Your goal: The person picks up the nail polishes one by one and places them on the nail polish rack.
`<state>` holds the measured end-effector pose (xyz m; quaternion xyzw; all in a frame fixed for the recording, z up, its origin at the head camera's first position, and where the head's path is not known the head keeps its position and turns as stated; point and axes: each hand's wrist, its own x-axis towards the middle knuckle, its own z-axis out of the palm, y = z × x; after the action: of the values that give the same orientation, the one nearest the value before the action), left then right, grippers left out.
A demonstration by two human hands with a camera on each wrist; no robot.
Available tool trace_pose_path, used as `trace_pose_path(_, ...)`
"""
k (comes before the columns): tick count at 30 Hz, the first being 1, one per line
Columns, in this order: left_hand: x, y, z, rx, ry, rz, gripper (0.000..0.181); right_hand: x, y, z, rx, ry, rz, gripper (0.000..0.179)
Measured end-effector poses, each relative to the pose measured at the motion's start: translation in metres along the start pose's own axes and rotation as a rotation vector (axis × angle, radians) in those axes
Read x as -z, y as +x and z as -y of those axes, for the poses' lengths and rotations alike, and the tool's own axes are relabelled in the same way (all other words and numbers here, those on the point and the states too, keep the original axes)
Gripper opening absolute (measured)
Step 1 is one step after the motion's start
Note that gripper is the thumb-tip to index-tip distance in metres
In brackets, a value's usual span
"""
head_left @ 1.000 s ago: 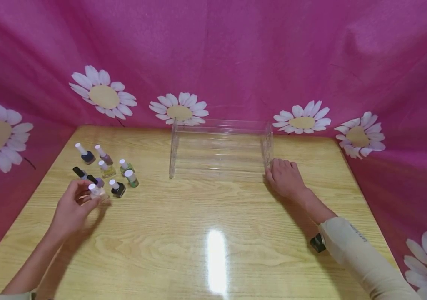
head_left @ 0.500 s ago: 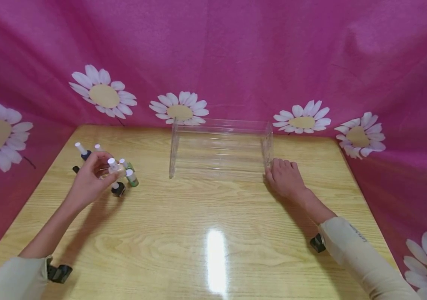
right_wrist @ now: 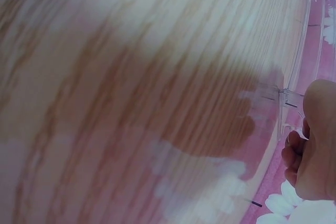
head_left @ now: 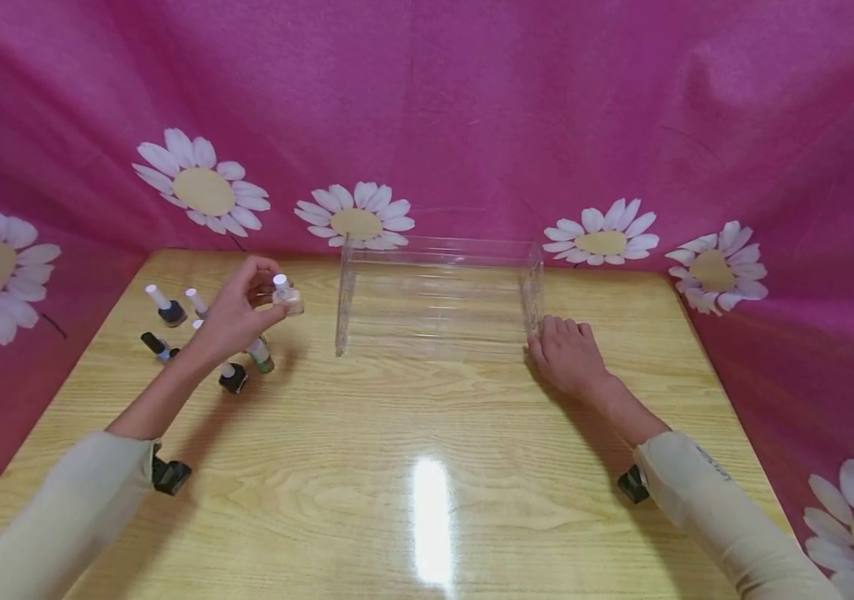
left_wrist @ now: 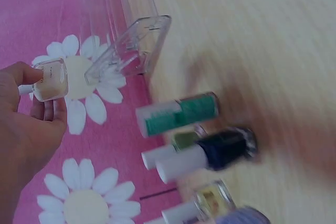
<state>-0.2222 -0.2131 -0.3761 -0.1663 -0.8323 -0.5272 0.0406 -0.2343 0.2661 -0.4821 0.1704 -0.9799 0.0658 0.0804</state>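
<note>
Between its thumb and fingers, my left hand (head_left: 235,312) pinches a pale nail polish bottle (head_left: 287,300) with a white cap. The left wrist view shows this bottle (left_wrist: 51,80) held up in the air, its cap pointing back toward the palm. The bottle is a little left of a clear plastic stepped rack (head_left: 437,312). At the rack's right end, my right hand (head_left: 567,357) grips the front corner of the side panel with curled fingers. Below and behind the left forearm stand several other polish bottles, partly hidden, among them a dark one (head_left: 170,312) and a black one (head_left: 232,379).
All this is on a wood-grain table (head_left: 337,475) with a bright glare streak at its front middle. A green polish bottle (left_wrist: 181,114) stands nearest the rack. A pink curtain (head_left: 471,108) with white daisies hangs around the back and sides.
My left hand has lifted the pale nail polish bottle from the group and carried it right and away from me, toward the rack. The right hand keeps its place.
</note>
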Motion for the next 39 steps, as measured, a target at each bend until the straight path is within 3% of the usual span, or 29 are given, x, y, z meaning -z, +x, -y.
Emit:
trace_pose_path(9,-0.021,0.04,-0.004,0.0,-0.02,0.055,0.039,0.0,0.0,0.001,-0.023,0.025,0.046,0.029)
trace_pose_path(14,-0.031,0.061,-0.006,0.0,-0.06,0.07,0.039,0.0,0.0,0.001,-0.018,0.019,0.023,0.028)
trace_pose_path(20,-0.042,0.084,-0.006,-0.043,-0.077,0.086,0.036,-0.002,-0.001,0.001,-0.023,0.022,0.021,0.029)
trace_pose_path(24,-0.049,0.096,-0.005,-0.061,-0.088,0.089,0.035,-0.003,-0.001,0.0,-0.024,0.015,0.019,0.029)
trace_pose_path(28,-0.051,0.104,-0.008,-0.038,-0.088,0.083,0.035,-0.001,0.001,0.001,-0.016,0.006,0.004,0.028)
trace_pose_path(39,-0.066,0.127,0.003,-0.048,-0.062,0.097,0.036,0.001,-0.002,0.002,0.005,-0.013,-0.037,0.027)
